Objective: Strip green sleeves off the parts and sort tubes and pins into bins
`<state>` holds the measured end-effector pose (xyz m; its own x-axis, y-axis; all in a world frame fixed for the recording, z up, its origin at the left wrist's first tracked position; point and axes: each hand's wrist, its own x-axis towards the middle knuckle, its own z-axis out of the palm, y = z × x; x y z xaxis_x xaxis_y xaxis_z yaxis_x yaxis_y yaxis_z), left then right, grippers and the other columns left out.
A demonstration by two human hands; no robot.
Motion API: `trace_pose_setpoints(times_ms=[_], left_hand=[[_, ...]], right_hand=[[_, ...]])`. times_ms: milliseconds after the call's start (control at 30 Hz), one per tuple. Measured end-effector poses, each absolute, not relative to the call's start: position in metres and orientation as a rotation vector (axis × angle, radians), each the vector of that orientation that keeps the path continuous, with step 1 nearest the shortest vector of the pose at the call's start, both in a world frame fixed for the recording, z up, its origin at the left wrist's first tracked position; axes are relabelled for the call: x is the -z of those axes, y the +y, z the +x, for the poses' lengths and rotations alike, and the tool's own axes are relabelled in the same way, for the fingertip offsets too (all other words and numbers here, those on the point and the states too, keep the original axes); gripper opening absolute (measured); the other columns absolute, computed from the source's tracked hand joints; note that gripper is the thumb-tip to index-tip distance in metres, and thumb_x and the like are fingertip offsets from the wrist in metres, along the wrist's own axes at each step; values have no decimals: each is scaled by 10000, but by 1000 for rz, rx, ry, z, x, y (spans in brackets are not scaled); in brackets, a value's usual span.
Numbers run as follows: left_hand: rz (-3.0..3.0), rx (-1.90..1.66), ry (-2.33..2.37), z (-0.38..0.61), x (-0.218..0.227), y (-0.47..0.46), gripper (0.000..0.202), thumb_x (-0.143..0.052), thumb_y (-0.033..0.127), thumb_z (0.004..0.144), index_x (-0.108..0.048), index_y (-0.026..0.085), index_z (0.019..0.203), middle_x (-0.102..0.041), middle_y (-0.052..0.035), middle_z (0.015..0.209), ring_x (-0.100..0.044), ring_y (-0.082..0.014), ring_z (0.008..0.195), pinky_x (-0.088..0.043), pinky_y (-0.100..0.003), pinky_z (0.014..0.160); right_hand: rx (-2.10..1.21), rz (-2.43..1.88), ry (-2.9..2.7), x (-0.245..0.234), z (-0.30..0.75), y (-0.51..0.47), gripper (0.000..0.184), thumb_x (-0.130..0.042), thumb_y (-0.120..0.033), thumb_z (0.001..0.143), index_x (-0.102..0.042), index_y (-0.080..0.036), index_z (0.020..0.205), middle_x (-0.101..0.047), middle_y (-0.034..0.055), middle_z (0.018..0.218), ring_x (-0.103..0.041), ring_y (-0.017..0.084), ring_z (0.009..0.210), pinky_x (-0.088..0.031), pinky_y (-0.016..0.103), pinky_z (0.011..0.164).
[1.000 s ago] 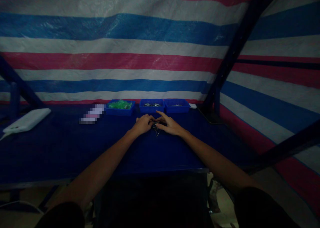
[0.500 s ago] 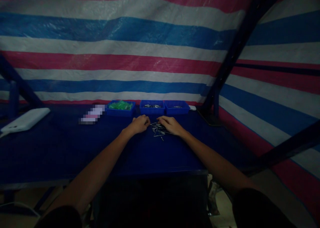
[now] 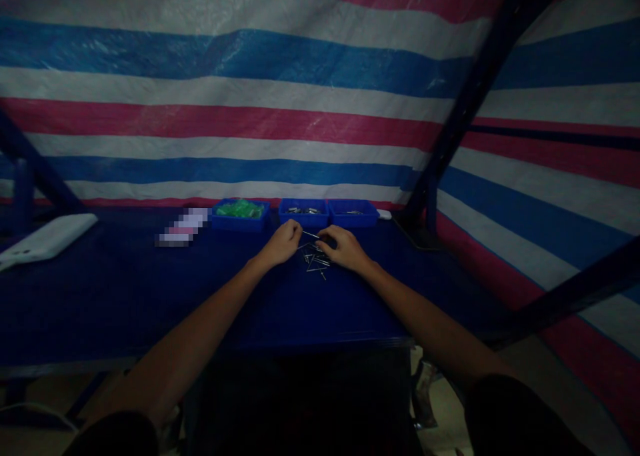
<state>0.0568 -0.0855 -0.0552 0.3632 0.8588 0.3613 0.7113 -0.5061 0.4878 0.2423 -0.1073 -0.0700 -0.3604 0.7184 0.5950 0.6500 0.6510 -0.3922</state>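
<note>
A small heap of thin metal pins [image 3: 315, 261] lies on the dark blue table [image 3: 150, 289], between my two hands. My left hand [image 3: 283, 242] is closed in a pinch on one thin metal pin [image 3: 310, 235] that sticks out to the right. My right hand [image 3: 343, 247] has its fingers curled, and its fingertips meet the other end of that pin just above the heap. Both forearms reach in from the bottom of the view.
Three blue trays stand at the table's back: one with green pieces [image 3: 241, 214], one with metal parts [image 3: 303, 212], one nearly bare [image 3: 353, 212]. A white flat device [image 3: 47, 238] lies at the left. Dark frame struts [image 3: 465, 103] rise at right before a striped tarp.
The hands parted from the heap, spreading the pins on the table. Since then the left hand has lifted one pin, and the right hand has come up to its other end.
</note>
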Motion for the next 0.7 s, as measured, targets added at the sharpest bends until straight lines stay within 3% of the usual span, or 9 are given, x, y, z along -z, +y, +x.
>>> trace_pose_setpoints(times_ms=[700], left_hand=[[2332,-1044,1215,62,49,-92,297,-327,310,883,-423,186,631,-473,12,607,-468,-141,612,-349,-264,596]], right_hand=[[148,-1045,-2043,69,238,-111,187,-402,-262,893,-549,-181,812,-605,48,748,-563,160,691,-414,267,653]])
